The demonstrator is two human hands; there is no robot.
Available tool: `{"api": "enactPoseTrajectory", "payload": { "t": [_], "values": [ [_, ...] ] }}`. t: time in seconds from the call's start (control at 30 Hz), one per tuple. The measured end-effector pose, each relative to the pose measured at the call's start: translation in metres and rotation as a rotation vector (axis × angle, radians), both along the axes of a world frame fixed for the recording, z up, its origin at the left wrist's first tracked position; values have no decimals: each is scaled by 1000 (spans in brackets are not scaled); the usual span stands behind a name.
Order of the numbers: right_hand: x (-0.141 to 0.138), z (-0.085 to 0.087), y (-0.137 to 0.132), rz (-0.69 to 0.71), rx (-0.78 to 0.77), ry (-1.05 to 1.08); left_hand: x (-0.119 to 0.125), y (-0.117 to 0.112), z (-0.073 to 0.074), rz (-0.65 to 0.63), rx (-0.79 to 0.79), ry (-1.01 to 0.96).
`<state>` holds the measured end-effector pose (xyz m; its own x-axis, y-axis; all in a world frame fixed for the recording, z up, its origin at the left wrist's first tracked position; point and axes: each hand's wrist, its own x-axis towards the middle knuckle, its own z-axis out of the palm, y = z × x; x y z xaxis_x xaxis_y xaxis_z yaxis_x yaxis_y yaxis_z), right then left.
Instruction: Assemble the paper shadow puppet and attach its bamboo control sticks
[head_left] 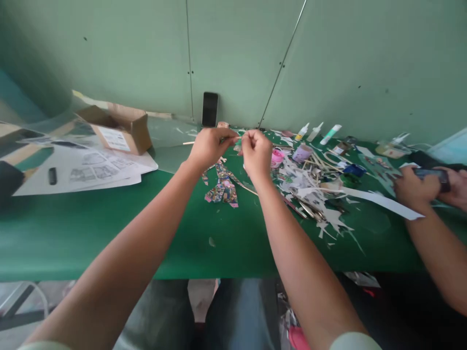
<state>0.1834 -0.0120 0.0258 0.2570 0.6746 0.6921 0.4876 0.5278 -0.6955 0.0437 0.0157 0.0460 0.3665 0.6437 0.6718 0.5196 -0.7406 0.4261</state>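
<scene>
Behind the full width of the desk (146, 228), a pale green wall (233, 43) with dark seams closes off the far edge, while the near edge runs straight across in front of the person's legs. Between that edge and the things farther back, a broad band of green surface shows, widest at left and centre; at right, a co-worker's hand (418, 187) with a dark device narrows the room. On the left side of the desk, printed sheets (98, 165) lie flat, with an open cardboard box (140, 133) at their back corner. To the right spreads a heap of white paper scraps (330, 218), mixed with thin sticks and metal tools, and a long white paper strip (386, 201) reaches out toward the co-worker. A phone (209, 109) leans upright against the wall, and glue bottles (302, 132) stand behind the heap. Patterned cut-outs (229, 192) lie on the desk just below the hands. Over the far half of the desk, a thin pale stick (188, 143) pokes out left of the left hand (229, 138), whose fingers are pinched together on it; the right hand (245, 141) has its fingertips together just beside, near the stick's other end, though their exact grip is too small to tell.
</scene>
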Motion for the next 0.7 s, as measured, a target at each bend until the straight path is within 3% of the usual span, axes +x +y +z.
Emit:
{"api": "enactPoseTrajectory", "payload": {
  "t": [0.17, 0.47, 0.7],
  "values": [
    [-4, -9, 31, 66, -41, 30, -1, 20, -12, 91, 60, 10],
    [-22, -27, 10, 207, -89, -129, -47, 2, -36, 42, 112, 186],
    [-16, -26, 4, 249, -29, -256, -54, 5, -39, -44, 210, 198]
  ]
}}
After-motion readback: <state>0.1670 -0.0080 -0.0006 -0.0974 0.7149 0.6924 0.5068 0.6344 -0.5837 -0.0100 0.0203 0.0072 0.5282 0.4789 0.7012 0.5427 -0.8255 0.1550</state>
